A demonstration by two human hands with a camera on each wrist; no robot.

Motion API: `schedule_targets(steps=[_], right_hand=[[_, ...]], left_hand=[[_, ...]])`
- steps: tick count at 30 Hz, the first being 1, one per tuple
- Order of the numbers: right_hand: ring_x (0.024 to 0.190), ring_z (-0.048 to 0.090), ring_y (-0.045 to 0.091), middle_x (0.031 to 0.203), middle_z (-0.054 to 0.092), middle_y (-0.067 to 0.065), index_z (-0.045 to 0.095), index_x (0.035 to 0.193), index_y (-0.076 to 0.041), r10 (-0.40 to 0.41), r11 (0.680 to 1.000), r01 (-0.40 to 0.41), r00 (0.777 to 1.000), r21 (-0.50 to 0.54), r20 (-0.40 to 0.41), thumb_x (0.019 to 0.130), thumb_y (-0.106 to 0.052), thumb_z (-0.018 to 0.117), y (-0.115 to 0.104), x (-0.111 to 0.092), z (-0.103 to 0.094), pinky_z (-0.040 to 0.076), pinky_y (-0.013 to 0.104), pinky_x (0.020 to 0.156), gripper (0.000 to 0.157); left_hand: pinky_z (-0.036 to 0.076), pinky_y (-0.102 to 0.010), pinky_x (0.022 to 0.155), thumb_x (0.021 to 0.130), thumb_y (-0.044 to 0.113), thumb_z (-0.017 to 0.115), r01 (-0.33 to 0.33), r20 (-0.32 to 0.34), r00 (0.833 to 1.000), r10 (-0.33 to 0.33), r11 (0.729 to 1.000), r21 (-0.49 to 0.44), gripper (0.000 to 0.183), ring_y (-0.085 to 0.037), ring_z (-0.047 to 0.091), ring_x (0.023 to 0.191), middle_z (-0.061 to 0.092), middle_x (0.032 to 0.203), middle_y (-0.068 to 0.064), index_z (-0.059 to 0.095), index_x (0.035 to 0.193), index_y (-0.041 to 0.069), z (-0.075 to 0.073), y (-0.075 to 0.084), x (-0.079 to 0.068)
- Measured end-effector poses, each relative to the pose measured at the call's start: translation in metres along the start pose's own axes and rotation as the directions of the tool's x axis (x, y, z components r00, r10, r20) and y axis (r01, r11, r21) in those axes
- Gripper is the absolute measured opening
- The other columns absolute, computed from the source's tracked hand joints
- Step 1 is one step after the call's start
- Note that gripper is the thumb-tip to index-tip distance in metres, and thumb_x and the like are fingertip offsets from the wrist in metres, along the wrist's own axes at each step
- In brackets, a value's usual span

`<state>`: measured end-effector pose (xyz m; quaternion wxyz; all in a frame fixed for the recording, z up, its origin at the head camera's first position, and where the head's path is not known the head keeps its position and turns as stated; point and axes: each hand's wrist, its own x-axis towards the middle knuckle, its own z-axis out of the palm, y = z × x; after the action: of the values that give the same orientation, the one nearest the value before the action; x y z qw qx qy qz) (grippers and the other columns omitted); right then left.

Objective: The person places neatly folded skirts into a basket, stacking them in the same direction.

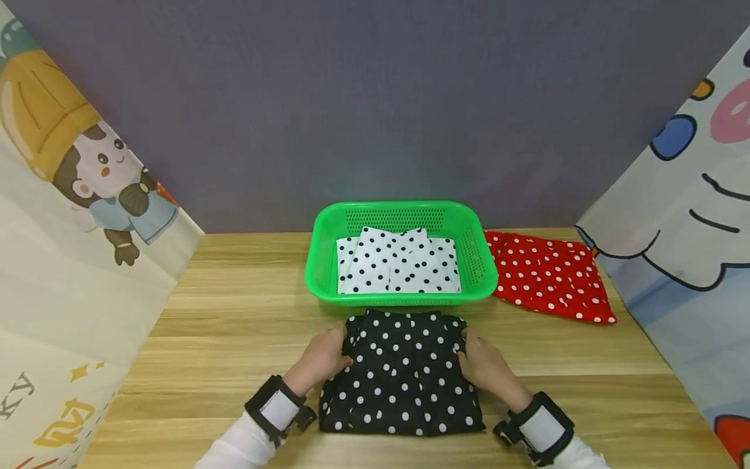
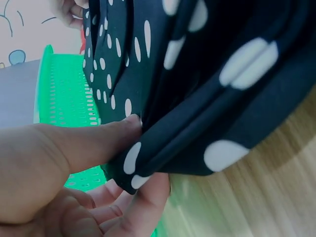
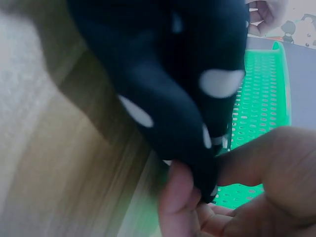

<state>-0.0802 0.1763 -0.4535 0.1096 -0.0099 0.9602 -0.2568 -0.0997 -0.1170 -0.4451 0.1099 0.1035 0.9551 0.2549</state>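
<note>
The black polka-dot cloth [image 1: 401, 381] looks loosely folded, with several soft layers, so the likeliest trouble is the fold coming undone: the hands hold only its side edges, at ten and two o'clock, and a layer outside the pinch could slip or sag. Uneven pulling might skew it or open the pleats running down its middle. The green basket [image 1: 404, 300] stands just beyond, at twelve o'clock, close enough that a low forward move could catch the cloth on the rim or nudge the basket. The white polka-dot cloth [image 1: 398, 264] inside it could then be rumpled, and the red polka-dot cloth [image 1: 545, 277], whose left end reaches the basket's rim at three o'clock, might be dragged along.

The left hand [image 1: 322, 358] and right hand [image 1: 486, 365] mirror each other, forearms angling in from seven and five o'clock. Each clamps the black cloth between thumb and fingers; the left wrist view shows its thumb over the edge, fingers beneath. Whether the hem at six o'clock rests on the wooden table [image 1: 234, 312] or hangs just above cannot be told.
</note>
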Motion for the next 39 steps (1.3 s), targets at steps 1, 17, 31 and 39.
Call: schedule_targets(steps=[1, 17, 31, 39], right_hand=[[0.084, 0.059, 0.03, 0.11, 0.056, 0.033, 0.038, 0.12, 0.013, -0.002, 1.0, 0.002, 1.0, 0.0, -0.011, 0.086, -0.003, 0.055, 0.0, -0.001, 0.0, 0.051, 0.042, 0.068, 0.042], [0.088, 0.06, 0.027, 0.114, 0.057, 0.028, 0.041, 0.123, 0.007, -0.031, 0.998, 0.038, 0.989, 0.045, -0.146, 0.085, -0.004, 0.057, -0.003, -0.019, -0.005, 0.052, 0.041, 0.068, 0.042], [0.059, 0.047, 0.012, 0.075, 0.053, 0.005, 0.043, 0.122, 0.006, -0.103, 0.993, 0.114, 0.955, 0.025, -0.278, 0.082, -0.001, 0.061, -0.01, -0.035, -0.013, 0.037, 0.023, 0.046, 0.045], [0.052, 0.042, 0.009, 0.074, 0.052, 0.005, 0.043, 0.121, 0.006, -0.132, 0.989, 0.145, 0.935, 0.015, -0.33, 0.079, 0.001, 0.063, -0.014, -0.042, -0.024, 0.035, 0.02, 0.041, 0.047]], left_hand=[[0.051, -0.036, 0.066, 0.067, 0.006, 0.077, -0.007, -0.007, 1.0, 0.007, 1.0, -0.001, 0.046, -0.026, 0.059, 0.078, 0.06, 0.087, -0.015, 0.053, 0.103, -0.005, 0.0, 0.0, -0.001], [0.042, -0.026, 0.055, 0.07, 0.007, 0.076, -0.032, -0.134, 0.991, 0.023, 0.997, -0.068, 0.031, -0.013, 0.049, 0.065, 0.055, 0.075, -0.002, 0.054, 0.092, 0.005, -0.005, 0.004, -0.029], [0.042, -0.024, 0.055, 0.068, 0.006, 0.078, -0.067, -0.235, 0.971, 0.053, 0.996, -0.052, 0.034, -0.01, 0.051, 0.065, 0.056, 0.076, 0.0, 0.053, 0.092, 0.009, -0.011, 0.009, -0.046], [0.043, -0.023, 0.055, 0.068, 0.004, 0.077, -0.082, -0.259, 0.964, 0.066, 0.995, -0.053, 0.034, -0.009, 0.051, 0.065, 0.058, 0.079, 0.0, 0.054, 0.092, 0.01, -0.021, 0.019, -0.052]])
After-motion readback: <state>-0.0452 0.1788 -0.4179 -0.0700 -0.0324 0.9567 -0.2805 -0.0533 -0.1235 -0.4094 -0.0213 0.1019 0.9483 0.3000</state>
